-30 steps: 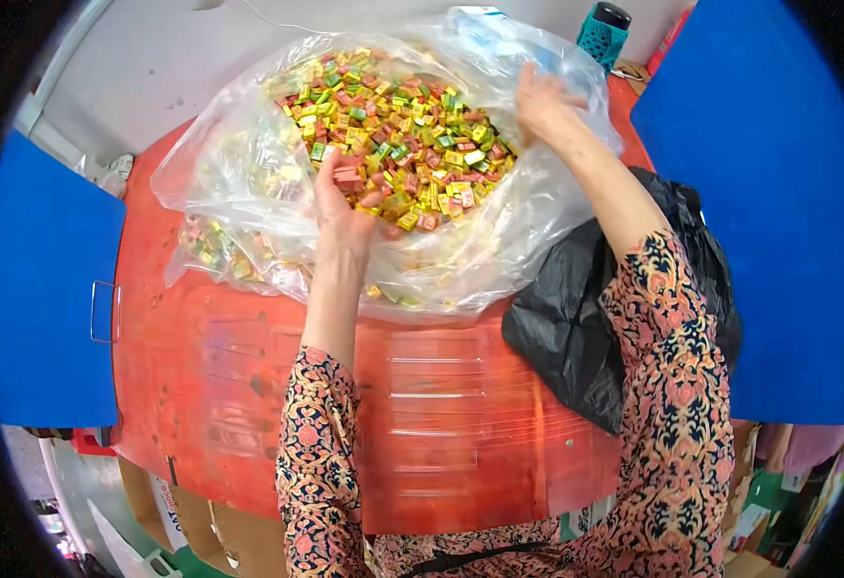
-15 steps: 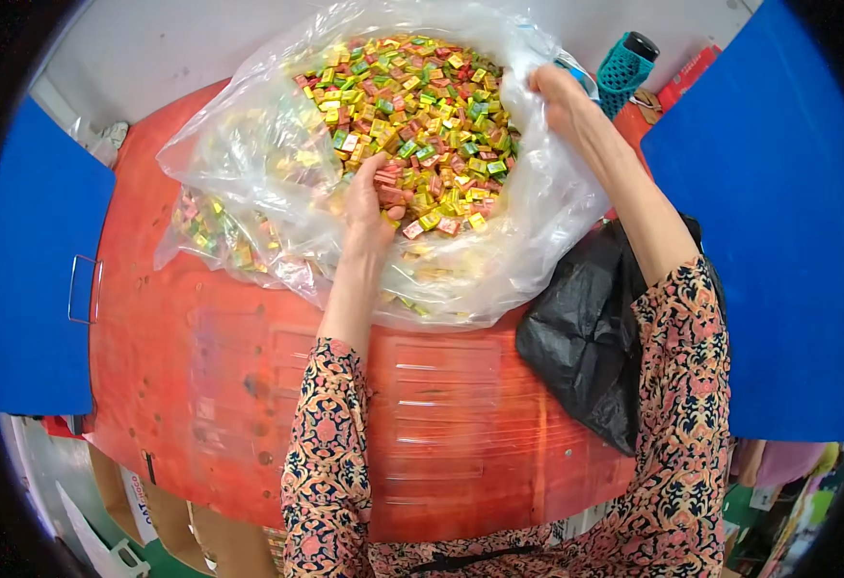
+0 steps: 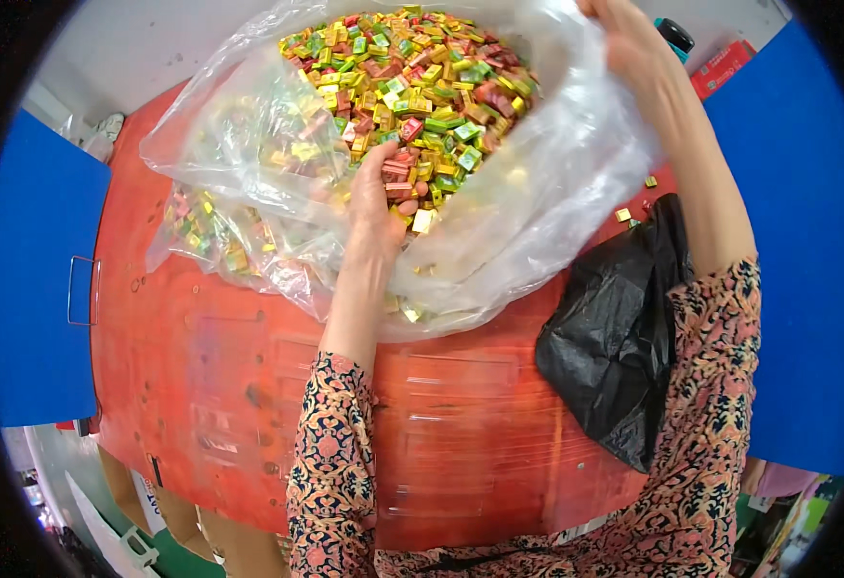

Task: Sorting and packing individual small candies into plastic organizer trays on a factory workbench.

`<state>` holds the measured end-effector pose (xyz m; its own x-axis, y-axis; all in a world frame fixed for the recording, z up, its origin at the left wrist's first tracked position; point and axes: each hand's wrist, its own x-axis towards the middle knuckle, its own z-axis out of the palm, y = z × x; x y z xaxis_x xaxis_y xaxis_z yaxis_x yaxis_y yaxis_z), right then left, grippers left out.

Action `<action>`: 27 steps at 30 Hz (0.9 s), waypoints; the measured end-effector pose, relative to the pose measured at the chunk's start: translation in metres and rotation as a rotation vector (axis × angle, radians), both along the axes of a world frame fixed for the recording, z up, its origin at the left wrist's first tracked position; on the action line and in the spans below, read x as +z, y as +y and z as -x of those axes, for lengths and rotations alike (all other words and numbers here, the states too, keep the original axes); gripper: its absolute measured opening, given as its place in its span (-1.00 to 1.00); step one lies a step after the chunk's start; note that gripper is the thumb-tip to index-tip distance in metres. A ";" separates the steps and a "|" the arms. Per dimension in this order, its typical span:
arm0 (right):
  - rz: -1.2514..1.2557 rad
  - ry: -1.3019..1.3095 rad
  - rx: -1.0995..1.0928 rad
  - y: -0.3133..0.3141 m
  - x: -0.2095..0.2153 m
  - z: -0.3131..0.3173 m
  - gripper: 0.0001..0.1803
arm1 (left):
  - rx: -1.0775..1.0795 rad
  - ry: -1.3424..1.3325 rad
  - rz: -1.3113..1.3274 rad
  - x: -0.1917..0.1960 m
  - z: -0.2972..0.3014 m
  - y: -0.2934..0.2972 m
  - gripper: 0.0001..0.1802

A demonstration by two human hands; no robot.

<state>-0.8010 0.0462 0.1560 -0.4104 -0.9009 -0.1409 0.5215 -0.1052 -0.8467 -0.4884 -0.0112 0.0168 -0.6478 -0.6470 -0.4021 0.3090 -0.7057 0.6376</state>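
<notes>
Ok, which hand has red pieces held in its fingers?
The left hand: red pieces sit between its thumb and fingers. The right hand is instead at the edge of the clear bag.

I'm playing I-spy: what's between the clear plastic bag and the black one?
The head view shows loose wrapped candies on the red tabletop between the clear plastic bag and black plastic bag.
</notes>
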 end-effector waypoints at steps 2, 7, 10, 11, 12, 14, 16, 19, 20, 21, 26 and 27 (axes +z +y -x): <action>-0.373 0.277 -0.156 0.043 -0.006 0.059 -0.91 | 0.009 -0.007 -0.010 0.000 0.007 0.000 -0.75; -0.714 1.068 -0.251 0.062 -0.002 -0.030 -0.84 | 0.069 -0.081 0.010 -0.001 0.000 -0.007 -0.75; -0.509 2.470 -0.760 0.071 -0.001 -0.061 -0.73 | 0.039 -0.093 0.029 -0.005 0.010 -0.006 -0.76; -0.367 2.402 -0.597 0.061 0.002 -0.087 -0.70 | 0.045 -0.104 0.036 -0.004 0.006 -0.006 -0.76; -0.224 2.318 -0.440 0.049 0.002 -0.113 -0.66 | 0.082 -0.137 0.046 -0.005 0.001 -0.008 -0.76; 0.137 2.209 -0.127 0.029 -0.004 -0.147 -0.68 | 0.117 -0.163 0.057 -0.001 -0.002 -0.008 -0.76; -0.083 1.941 0.077 0.013 -0.027 -0.159 -0.83 | 0.144 -0.188 0.072 -0.003 -0.002 -0.006 -0.76; -0.582 2.208 0.573 0.004 -0.075 -0.076 -0.68 | 0.109 -0.182 0.104 0.000 0.006 0.005 -0.75; -0.659 1.774 0.192 0.011 -0.085 -0.081 -0.58 | 0.130 -0.217 0.122 0.000 -0.007 -0.001 -0.73; -1.010 1.356 0.171 0.004 -0.100 -0.068 -0.55 | 0.137 -0.220 0.127 0.002 -0.010 -0.002 -0.73; -0.656 1.452 -0.427 0.027 -0.202 -0.017 -0.30 | 0.209 -0.235 0.167 0.000 0.004 0.007 -0.63; -0.645 1.438 -0.412 0.016 -0.200 -0.034 -0.30 | 0.247 -0.249 0.192 0.000 -0.004 0.005 -0.60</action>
